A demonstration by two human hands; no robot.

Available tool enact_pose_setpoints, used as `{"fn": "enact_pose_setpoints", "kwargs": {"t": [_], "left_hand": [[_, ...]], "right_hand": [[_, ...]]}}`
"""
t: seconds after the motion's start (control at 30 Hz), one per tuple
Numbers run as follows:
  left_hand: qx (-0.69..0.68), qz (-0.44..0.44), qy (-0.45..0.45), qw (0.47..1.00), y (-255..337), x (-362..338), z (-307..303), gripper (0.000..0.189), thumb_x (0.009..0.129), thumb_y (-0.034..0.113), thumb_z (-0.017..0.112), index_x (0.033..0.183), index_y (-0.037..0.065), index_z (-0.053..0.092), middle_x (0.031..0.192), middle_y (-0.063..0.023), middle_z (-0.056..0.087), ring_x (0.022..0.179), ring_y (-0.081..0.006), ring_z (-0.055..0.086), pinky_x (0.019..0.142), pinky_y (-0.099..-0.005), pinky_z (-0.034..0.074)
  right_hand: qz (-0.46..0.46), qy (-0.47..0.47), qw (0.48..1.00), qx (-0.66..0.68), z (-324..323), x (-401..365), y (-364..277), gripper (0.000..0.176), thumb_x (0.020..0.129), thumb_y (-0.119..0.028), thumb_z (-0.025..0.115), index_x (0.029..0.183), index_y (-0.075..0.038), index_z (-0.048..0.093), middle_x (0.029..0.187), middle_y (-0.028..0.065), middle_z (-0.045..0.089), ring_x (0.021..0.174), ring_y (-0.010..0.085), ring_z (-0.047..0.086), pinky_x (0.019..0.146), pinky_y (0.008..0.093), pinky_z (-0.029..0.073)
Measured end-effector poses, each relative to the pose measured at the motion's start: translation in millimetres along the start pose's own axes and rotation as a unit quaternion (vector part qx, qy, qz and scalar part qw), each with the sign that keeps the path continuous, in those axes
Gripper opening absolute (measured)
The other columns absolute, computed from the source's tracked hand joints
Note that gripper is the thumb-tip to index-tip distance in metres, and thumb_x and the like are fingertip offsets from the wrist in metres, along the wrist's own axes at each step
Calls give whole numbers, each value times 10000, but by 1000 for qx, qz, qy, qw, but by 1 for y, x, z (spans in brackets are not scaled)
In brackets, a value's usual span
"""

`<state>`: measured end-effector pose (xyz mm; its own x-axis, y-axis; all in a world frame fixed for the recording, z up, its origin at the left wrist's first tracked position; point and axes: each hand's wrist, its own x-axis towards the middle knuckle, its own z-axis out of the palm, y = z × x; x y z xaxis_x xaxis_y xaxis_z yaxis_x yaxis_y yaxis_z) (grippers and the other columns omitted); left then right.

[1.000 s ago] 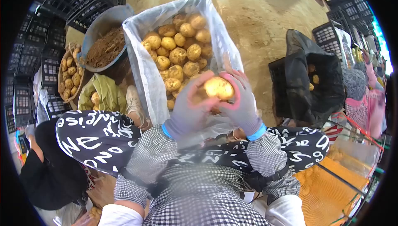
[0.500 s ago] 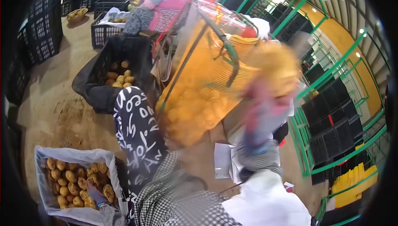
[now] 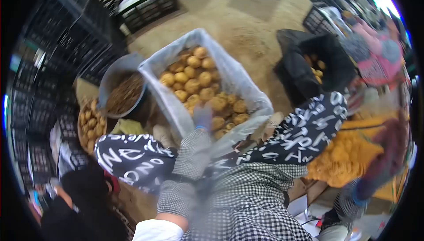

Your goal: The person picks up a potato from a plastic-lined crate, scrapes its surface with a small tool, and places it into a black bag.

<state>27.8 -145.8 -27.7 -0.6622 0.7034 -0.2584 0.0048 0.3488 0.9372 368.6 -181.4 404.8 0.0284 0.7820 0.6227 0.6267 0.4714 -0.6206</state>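
Near the bulging orange mesh sack (image 3: 340, 161), whether the blurred maroon-gloved right hand (image 3: 388, 146) grasps anything, I cannot tell. Inside the rectangular container lined with white plastic (image 3: 236, 79), the grey-gloved left hand (image 3: 203, 117) lies over round yellow-brown potatoes (image 3: 205, 79), its grip unclear; light cupping should spare their skins.

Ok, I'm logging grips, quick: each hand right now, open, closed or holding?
Left hand: at the potatoes in the white-lined container; grip cannot be told.
Right hand: blurred, near the orange mesh bag; open or closed cannot be told.
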Motion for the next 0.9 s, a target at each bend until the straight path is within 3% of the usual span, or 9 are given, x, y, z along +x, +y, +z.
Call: {"fn": "enact_pose_setpoints", "kwargs": {"t": [0.1, 0.2, 0.27, 0.4, 0.43, 0.6, 0.73, 0.83, 0.9], "left_hand": [[-178, -70, 67, 979, 61, -19, -34, 138, 913, 117, 569, 1022, 71, 498, 787, -51, 553, 491, -180, 495, 462, -321, 442], [-243, -14, 167, 955, -36, 42, -59, 389, 931, 116, 568, 1295, 46, 449, 1070, -124, 606, 859, -225, 605, 793, -335, 514], [-241, 32, 209, 947, -43, 54, -61, 467, 925, 113, 573, 1369, 61, 439, 1219, -145, 578, 1037, -251, 587, 930, -358, 482], [149, 192, 185, 952, 66, 46, -59, 518, 867, 89, 596, 1373, 88, 486, 1373, -145, 517, 1167, -318, 552, 1009, -397, 445], [278, 242, 156, 916, 78, 59, -55, 510, 847, 80, 602, 1349, 89, 511, 1377, -139, 512, 1152, -335, 561, 993, -402, 456], [603, 242, -14, 760, 80, 148, -33, 319, 797, 73, 632, 1114, 92, 600, 1156, -116, 561, 1050, -322, 600, 841, -413, 519], [675, 259, -24, 690, 36, 208, -33, 180, 818, 76, 626, 997, 91, 606, 1071, -114, 567, 1040, -297, 614, 774, -424, 543], [684, 240, -117, 679, 50, 218, -42, 359, 738, 220, 724, 1027, 88, 555, 1072, -147, 526, 961, -339, 611, 768, -457, 524], [660, 177, -141, 717, 73, 202, -45, 414, 775, 293, 739, 1074, 53, 584, 1122, -181, 569, 973, -351, 630, 799, -436, 529]], "right_hand": [[36, -175, 973, 144, 110, 25, 20, 289, 963, -95, 529, 1175, 56, 656, 1094, 119, 666, 920, 157, 634, 828, 293, 503], [107, -281, 901, 313, 199, 26, 72, 260, 962, -49, 557, 1171, 74, 650, 1095, 101, 681, 967, 156, 641, 899, 274, 483], [184, -317, 848, 384, 240, 23, 99, 316, 999, -147, 551, 1217, 69, 629, 1069, 107, 690, 969, 180, 655, 897, 310, 497], [246, -356, 768, 472, 274, 18, 149, 355, 1024, -154, 516, 1323, 32, 562, 991, 96, 696, 969, 191, 670, 886, 341, 516], [276, -358, 733, 509, 276, 17, 155, 370, 1026, -142, 500, 1360, 16, 527, 1014, 105, 686, 962, 197, 672, 889, 356, 521], [393, -307, 549, 671, 263, 27, 148, 464, 986, -36, 445, 1444, 36, 415, 1043, 152, 675, 898, 227, 697, 889, 388, 555], [379, -283, 594, 651, 258, 25, 156, 531, 900, 30, 411, 1430, 60, 420, 1085, 162, 666, 940, 254, 692, 896, 371, 545], [372, -351, 637, 577, 254, 32, 150, 497, 901, 22, 428, 1394, 60, 472, 1066, 153, 677, 960, 241, 678, 896, 350, 534], [347, -379, 705, 489, 259, 30, 150, 387, 956, -28, 457, 1318, 69, 551, 1056, 130, 688, 970, 201, 668, 898, 316, 519]]}}
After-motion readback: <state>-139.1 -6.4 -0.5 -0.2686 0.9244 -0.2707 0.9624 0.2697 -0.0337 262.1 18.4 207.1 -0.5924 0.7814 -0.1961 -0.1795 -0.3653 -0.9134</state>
